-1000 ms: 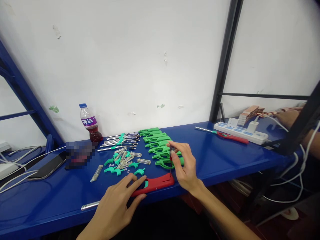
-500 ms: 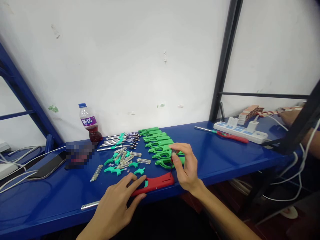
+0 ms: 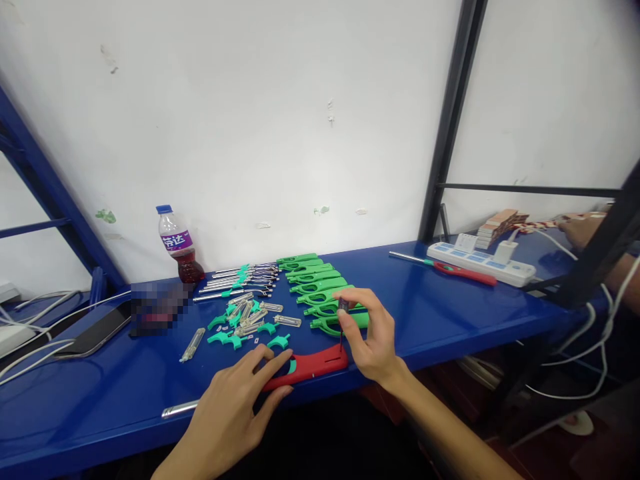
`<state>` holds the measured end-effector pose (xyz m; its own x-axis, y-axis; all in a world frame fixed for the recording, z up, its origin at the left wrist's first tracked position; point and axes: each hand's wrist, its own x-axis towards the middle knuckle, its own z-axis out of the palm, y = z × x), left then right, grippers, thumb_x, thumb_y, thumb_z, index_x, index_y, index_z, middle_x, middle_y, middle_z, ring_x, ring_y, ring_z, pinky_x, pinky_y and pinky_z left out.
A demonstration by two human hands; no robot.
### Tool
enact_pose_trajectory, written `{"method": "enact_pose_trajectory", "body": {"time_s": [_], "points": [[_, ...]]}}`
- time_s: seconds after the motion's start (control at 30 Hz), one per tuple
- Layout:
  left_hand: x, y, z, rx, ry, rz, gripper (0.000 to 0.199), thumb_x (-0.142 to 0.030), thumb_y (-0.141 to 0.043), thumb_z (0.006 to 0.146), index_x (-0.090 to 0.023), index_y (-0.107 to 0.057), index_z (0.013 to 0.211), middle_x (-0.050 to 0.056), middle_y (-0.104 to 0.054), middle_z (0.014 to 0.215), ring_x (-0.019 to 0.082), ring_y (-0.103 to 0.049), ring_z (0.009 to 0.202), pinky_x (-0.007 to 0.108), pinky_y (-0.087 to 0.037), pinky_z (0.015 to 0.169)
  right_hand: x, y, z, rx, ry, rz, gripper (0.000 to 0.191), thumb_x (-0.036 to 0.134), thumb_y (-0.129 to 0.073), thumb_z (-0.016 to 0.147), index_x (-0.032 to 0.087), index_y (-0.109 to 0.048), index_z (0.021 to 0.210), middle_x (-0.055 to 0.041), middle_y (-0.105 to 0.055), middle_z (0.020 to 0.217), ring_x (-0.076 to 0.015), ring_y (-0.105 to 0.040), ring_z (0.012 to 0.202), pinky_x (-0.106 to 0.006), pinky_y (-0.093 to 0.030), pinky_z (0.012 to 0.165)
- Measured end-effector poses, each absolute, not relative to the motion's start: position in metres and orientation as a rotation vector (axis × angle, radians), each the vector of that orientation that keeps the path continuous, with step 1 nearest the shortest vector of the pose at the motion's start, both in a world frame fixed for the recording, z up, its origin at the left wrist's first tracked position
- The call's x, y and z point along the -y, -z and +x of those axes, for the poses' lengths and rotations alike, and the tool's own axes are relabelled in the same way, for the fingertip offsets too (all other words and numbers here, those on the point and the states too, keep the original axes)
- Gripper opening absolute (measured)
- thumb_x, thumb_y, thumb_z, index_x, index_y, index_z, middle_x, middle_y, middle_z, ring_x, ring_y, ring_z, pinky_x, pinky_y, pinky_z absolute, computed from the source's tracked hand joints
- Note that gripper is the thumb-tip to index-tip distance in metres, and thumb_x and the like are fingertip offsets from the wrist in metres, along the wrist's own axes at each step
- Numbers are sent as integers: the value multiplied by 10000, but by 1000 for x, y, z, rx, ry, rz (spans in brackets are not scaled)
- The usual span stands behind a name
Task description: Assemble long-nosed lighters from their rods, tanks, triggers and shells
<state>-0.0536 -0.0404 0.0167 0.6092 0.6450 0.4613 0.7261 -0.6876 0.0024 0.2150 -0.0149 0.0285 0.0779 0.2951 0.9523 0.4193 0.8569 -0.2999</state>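
My left hand [image 3: 240, 400] is closed around a red long-nosed lighter [image 3: 315, 365] lying at the table's front edge, its metal tube pointing left. Between the thumb and fingers of my right hand [image 3: 367, 333] is a small screwdriver [image 3: 343, 305], held upright. Its thin shaft reaches down to the right end of the red handle. Just behind are several green lighter handle shells [image 3: 325, 293] in a row. To their left lie clear fuel tanks [image 3: 287, 321], teal triggers [image 3: 279, 341] and metal lighter tubes [image 3: 220, 288] with teal parts and wires.
Another red lighter [image 3: 465, 272] lies at the right beside a white power strip [image 3: 480, 263]. A bottle of dark drink [image 3: 181, 247] stands by the wall. A phone [image 3: 95, 331] and white cables are at the left. Another person's hand [image 3: 583, 233] shows at far right.
The fingers of my right hand have shifted slightly on the screwdriver, showing more of its handle. My left hand and the red lighter have stayed in place.
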Motion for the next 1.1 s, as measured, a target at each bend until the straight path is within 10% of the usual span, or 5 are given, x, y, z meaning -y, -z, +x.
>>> {"method": "enact_pose_trajectory", "body": {"time_s": [1.1], "points": [[41, -19, -52, 1130, 659, -2643, 387, -412, -463, 1102, -319, -609, 1449, 74, -707, 1199, 233, -768, 921, 329, -630, 723, 15, -29, 217, 1527, 180, -577, 407, 69, -471, 1024, 279, -607, 1346, -86, -724, 1223, -255, -693, 1164, -475, -590, 960]]}}
